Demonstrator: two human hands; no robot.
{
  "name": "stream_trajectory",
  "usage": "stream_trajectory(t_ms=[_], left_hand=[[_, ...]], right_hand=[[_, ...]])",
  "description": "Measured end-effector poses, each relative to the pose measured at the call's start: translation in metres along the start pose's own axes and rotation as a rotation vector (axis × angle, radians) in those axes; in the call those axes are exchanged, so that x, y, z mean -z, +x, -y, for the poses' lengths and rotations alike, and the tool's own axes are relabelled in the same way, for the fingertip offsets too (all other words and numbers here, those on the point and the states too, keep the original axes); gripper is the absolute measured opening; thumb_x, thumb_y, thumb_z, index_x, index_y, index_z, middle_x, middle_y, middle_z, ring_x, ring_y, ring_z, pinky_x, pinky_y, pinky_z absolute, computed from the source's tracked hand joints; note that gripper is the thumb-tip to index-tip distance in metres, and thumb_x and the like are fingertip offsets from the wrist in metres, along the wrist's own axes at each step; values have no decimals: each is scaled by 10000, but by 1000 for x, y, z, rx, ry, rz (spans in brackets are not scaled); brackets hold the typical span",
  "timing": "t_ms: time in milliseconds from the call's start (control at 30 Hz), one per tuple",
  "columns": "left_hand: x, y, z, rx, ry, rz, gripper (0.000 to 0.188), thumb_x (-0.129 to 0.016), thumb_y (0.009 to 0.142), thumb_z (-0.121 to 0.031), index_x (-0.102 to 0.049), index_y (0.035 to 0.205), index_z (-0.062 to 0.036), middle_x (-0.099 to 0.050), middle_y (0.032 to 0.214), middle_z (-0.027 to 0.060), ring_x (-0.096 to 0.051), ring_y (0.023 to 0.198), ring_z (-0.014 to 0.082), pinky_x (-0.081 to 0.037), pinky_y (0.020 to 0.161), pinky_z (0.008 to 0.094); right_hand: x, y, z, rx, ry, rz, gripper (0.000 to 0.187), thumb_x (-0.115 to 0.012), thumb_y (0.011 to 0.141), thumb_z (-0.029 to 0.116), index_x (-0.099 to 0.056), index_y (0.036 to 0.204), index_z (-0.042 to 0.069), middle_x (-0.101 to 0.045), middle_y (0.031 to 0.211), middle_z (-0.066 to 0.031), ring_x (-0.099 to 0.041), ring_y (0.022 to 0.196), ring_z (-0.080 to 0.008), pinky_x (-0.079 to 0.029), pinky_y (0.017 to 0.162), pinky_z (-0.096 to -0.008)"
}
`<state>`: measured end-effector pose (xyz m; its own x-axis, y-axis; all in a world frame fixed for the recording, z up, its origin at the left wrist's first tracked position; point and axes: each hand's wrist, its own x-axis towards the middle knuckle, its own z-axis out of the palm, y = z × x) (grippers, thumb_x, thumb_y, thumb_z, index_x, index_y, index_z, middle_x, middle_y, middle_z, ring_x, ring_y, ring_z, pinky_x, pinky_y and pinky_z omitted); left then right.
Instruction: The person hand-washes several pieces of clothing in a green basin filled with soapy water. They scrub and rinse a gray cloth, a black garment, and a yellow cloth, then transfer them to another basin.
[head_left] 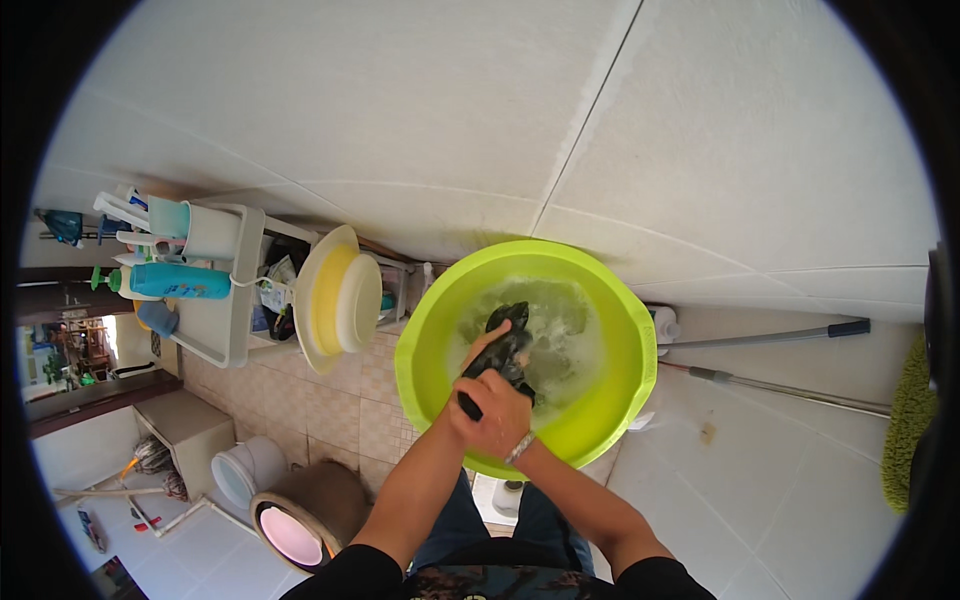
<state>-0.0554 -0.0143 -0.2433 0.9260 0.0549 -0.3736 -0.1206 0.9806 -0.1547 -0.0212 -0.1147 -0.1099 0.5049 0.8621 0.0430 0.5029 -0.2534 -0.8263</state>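
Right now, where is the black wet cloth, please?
In the head view, the black cloth is near the middle, held by the left hand and right hand within the lime-green basin, foamy water to its right.

A beige tiled floor (330, 400) runs from six o'clock round to nine, and its tiles carry a white bucket (248, 472) toward eight o'clock and, just beside it nearer seven, a bigger brown bucket (338, 500) with a round pink piece (290, 535) showing at its mouth. The wide green basin (628, 385) is near the middle of the view, its underside and whatever holds it up hidden. At nine o'clock, the pale top of a shelf (222, 330) bears a blue bottle (180, 281), a green-topped pump bottle (124, 283) and a white tub (212, 233).
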Motion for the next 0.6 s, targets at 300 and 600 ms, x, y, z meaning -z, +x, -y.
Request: stream_trajectory(t_ms=[300, 600], left_hand=[[-51, 7, 28, -403, 846, -833, 395, -657, 959, -271, -555, 1297, -96, -601, 1091, 124, -623, 1019, 243, -535, 820, 428], [27, 13, 18, 56, 2386, -1102, 601, -594, 991, -256, -363, 1545, -255, -401, 1433, 211, -466, 1248, 414, -449, 971, 566]], right_hand=[[11, 53, -184, -567, -266, -62, 336, -551, 976, 404, -709, 1004, 110, -705, 936, -197, -668, 845, -410, -537, 741, -497], [-16, 35, -177, -480, -796, 444, 716, -616, 960, 209, -258, 1557, 375, -314, 1544, -166, -661, 847, -373, -547, 702, -494]])
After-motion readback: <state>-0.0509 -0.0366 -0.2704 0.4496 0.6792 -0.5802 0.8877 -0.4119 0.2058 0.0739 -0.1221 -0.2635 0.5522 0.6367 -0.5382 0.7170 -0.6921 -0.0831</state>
